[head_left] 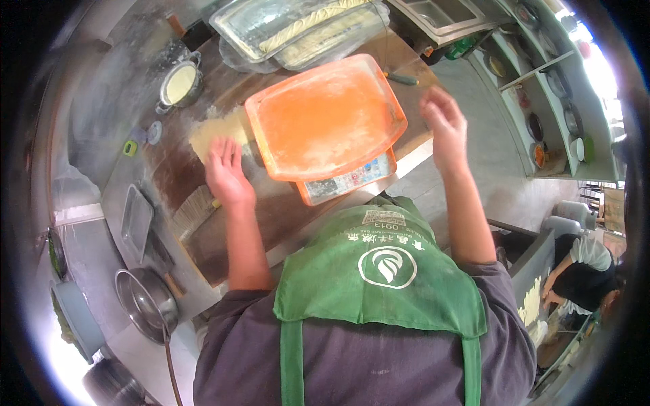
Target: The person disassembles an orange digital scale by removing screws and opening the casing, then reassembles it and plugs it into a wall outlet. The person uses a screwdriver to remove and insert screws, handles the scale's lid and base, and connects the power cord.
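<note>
An orange shallow tray (325,115), dusted with flour, rests on an orange scale whose keypad (345,178) shows below its near edge. My left hand (228,174) is left of the tray, palm partly up and fingers extended, holding nothing. Beneath and beyond its fingertips, pale flour (217,134) covers the wooden table (203,237). Over on the right, my right hand (443,122) hovers past the tray's edge, its fingers loosely bent and a little blurred, with nothing visible in them. Neither hand touches the tray.
Clear trays of dough strips (305,40) stand at the back. A pot of pale contents (181,84) sits far left, a metal bowl (147,304) near left. Shelves (542,101) and a sink (440,13) lie right. Another person (589,271) works at lower right.
</note>
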